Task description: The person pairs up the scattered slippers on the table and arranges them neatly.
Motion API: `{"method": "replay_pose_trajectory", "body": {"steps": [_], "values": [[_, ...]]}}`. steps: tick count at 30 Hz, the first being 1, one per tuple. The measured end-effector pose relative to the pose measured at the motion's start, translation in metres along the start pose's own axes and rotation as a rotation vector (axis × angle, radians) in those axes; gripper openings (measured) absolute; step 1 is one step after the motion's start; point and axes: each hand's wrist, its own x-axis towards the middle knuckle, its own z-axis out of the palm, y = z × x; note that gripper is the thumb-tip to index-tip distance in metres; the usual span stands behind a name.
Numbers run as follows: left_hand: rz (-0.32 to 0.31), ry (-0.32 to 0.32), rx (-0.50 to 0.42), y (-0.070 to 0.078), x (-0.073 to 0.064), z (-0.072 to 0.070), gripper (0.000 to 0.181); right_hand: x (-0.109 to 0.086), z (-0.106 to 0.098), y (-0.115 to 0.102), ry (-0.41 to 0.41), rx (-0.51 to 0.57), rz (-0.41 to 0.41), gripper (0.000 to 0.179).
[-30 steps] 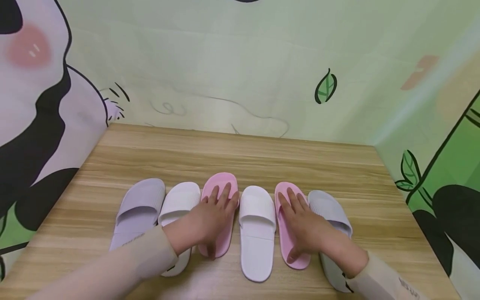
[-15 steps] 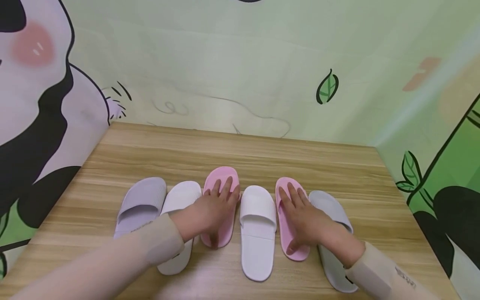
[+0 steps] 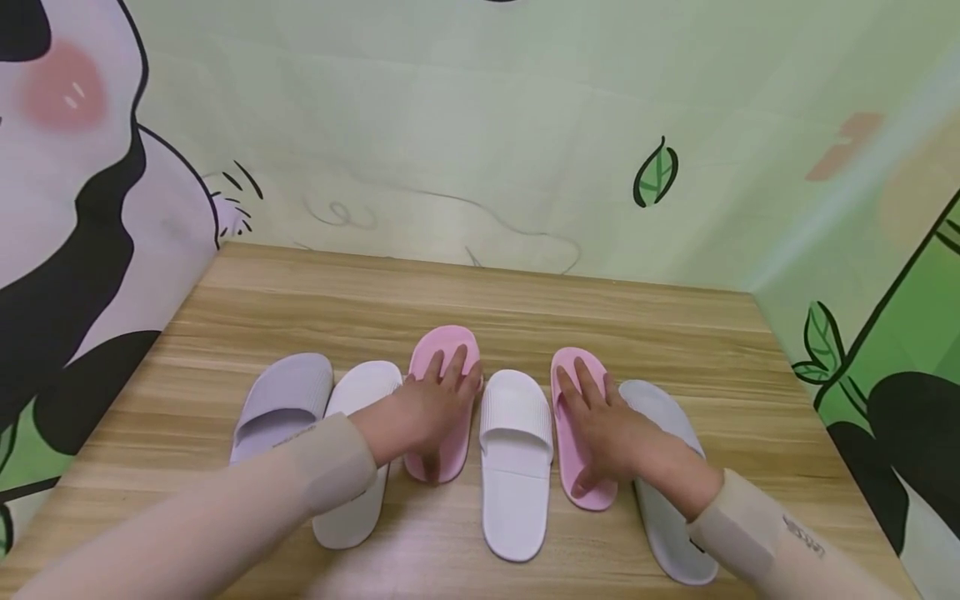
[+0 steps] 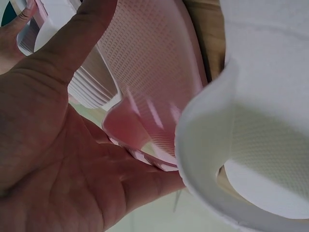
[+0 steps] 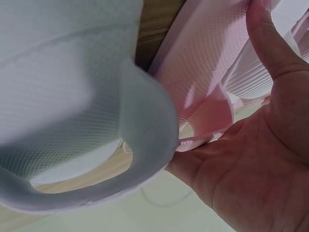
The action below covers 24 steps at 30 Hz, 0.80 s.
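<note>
Wood-grain counter (image 3: 480,292), pale green wall (image 3: 420,125) up top, and low in mid-frame, a white slipper (image 3: 515,475)! Left of it, the left hand (image 3: 435,408), fingers outstretched, lies right over the left pink slipper (image 3: 455,450); right of it, the right hand (image 3: 606,427), also straight-fingered, covers the right pink slipper (image 3: 572,450). Both pinks' long axes run up the frame.

Shows dark lettering (image 3: 804,536) on the right sleeve (image 3: 776,554), too small and blurred to read; shows fainter marks (image 3: 294,437) on the left sleeve (image 3: 202,517), likewise illegible. Yields nothing readable.
</note>
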Motion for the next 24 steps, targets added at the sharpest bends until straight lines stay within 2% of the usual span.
{"method": "replay_pose_trajectory", "body": {"steps": [6,11,24], "values": [[0.019,-0.019,0.047,-0.003,0.006,-0.003,0.150,0.005,-0.002,0.003,-0.017,0.022,0.011,0.151],[0.015,-0.058,0.042,-0.007,0.012,-0.006,0.154,0.012,-0.004,0.004,-0.028,0.016,0.011,0.151],[0.034,-0.046,-0.003,-0.013,0.025,-0.013,0.156,0.021,-0.012,0.011,-0.043,0.052,0.026,0.151]]}}
